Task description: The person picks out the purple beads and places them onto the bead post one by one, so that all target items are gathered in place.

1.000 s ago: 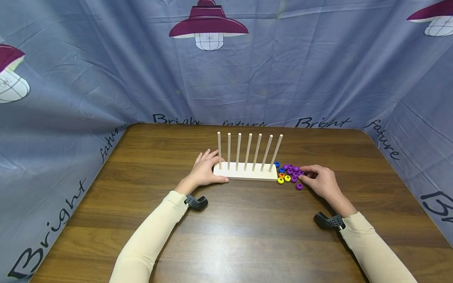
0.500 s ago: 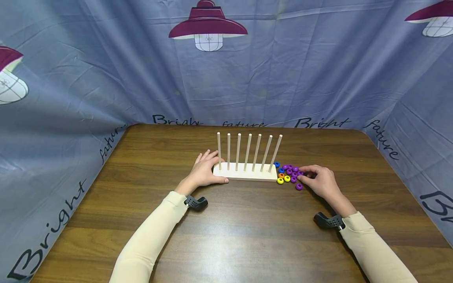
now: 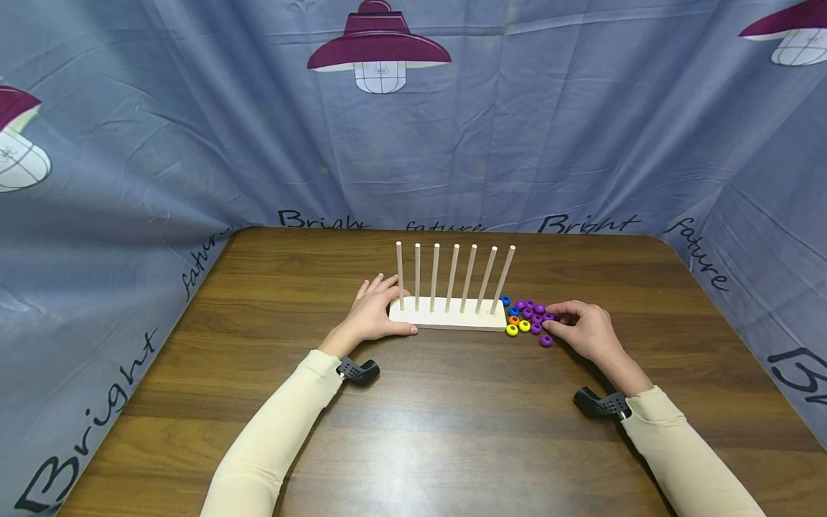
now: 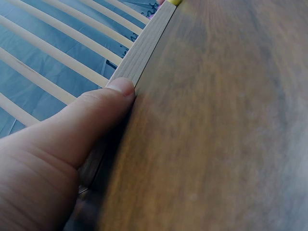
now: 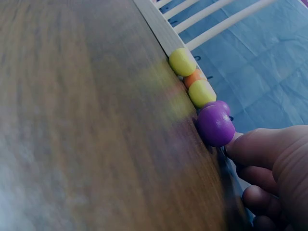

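Nearest is a lone purple bead (image 3: pixel 546 341), about 1 o'clock from the person, just off the pile; a brush from the right hand (image 3: pixel 588 330) could probably set it rolling. That hand's finger and thumb pinch a second purple bead (image 3: pixel 548 317) at the pile's 3 o'clock edge; how firmly, cannot tell. Beads pack tight, so a careless lift might scatter the other beads (image 3: pixel 537 318). The left hand (image 3: pixel 371 316) grips the stand (image 3: pixel 455 321) at its 9 o'clock end, thumb on the front edge, fingers behind. Stand lies at 12, pile crowding its 3 o'clock end; a slack hold could let it slide into them. Seven bare pegs (image 3: pixel 451 276) rise close together, easy to catch. Room: wide stretch of table (image 3: pixel 491 431) toward 6, decent space at 9 and 3; narrower strip at 12, then far edge and curtain (image 3: pixel 420 158).
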The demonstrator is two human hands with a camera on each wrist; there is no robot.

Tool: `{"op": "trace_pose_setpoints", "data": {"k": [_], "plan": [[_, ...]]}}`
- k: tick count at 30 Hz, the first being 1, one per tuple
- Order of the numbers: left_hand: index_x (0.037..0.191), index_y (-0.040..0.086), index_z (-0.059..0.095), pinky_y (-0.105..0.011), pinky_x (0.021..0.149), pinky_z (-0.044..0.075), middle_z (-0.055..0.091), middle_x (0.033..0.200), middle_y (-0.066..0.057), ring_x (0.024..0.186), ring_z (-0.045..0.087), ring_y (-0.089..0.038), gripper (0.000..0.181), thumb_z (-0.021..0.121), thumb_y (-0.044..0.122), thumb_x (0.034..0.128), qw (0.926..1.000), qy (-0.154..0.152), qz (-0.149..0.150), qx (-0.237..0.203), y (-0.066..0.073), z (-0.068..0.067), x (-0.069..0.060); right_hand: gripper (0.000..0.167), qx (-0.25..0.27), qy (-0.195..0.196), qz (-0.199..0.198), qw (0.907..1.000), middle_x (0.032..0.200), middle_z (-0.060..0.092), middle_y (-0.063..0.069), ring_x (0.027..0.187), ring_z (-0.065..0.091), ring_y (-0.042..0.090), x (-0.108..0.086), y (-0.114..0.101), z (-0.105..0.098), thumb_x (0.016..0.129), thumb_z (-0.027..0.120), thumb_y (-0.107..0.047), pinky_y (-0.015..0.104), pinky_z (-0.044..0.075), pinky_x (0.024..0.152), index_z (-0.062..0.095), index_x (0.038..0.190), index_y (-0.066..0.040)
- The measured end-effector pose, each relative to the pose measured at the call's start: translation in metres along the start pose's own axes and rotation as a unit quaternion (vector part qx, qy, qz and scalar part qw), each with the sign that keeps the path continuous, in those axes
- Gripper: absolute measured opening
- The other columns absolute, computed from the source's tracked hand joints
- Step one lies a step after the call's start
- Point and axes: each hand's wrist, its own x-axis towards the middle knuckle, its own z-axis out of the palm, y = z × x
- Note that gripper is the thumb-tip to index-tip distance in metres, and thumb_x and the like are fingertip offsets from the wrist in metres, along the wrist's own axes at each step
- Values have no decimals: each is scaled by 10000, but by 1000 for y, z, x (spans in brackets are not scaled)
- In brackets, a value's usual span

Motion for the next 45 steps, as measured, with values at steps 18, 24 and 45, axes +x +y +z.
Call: {"op": "trace_pose_setpoints", "data": {"k": [18,24,45], "plan": [[1327,183,652,-609,1288,81,353,1652,-150,1577,185,-417,734,839,566,730,10000,-3,17,12,0,0,1,235,193,-71,196,9996,924,749,149,767,595,157,1,-8,-4,839,830,-147,198,437,626,780,1038,-32],[1325,173,652,-612,1287,82,359,1648,-151,1575,188,-420,731,838,563,735,10000,-2,41,-6,2,-2,2,232,244,94,75,9996,922,758,153,749,581,132,4,-11,-8,822,845,-140,185,446,624,783,1018,-32],[1317,171,655,-612,1287,86,365,1645,-151,1576,191,-414,718,837,558,740,10000,1,19,27,1,-1,-1,215,738,262,-351,9963,831,751,123,660,536,-37,30,-39,-28,801,845,-97,145,453,577,781,992,-19]]}}
